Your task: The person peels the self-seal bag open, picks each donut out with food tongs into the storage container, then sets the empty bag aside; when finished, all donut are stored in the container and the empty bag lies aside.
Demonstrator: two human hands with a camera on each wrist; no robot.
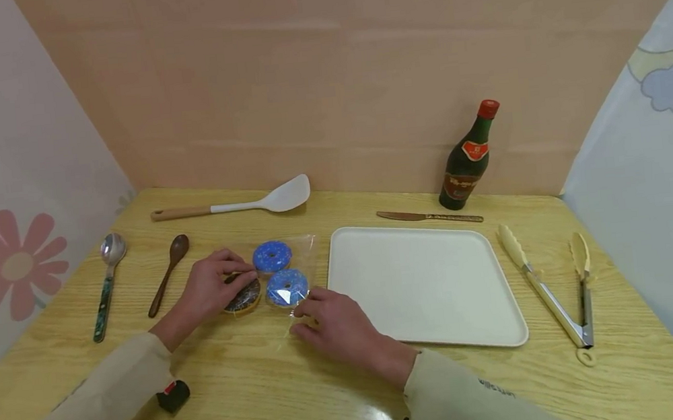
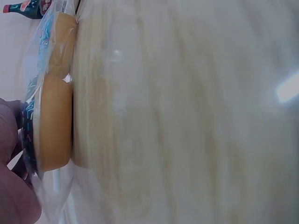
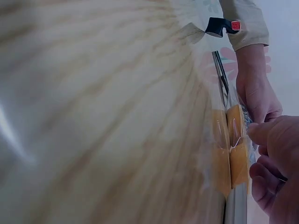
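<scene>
A clear plastic bag [image 1: 309,253] lies flat on the wooden table, holding two blue-iced donuts [image 1: 272,256] and one dark-iced donut [image 1: 246,296]. My left hand [image 1: 213,286] is over the dark donut at the bag's left, its thumb and fingers bent and pinching the plastic. The left wrist view shows the dark donut [image 2: 53,123] side-on, with my left fingers [image 2: 9,140] at its iced top. By the bag's lower right corner, my right hand [image 1: 341,324] touches the film; its thumb and forefinger are apart, the other fingers loosely bent [image 3: 264,179].
Right of the bag is a white tray [image 1: 422,283], with a knife [image 1: 428,217] and a bottle [image 1: 468,160] behind it and tongs [image 1: 555,304] beside it. A spatula [image 1: 251,205] lies at the back; a wooden spoon [image 1: 169,273] and a metal spoon [image 1: 108,286] are at left.
</scene>
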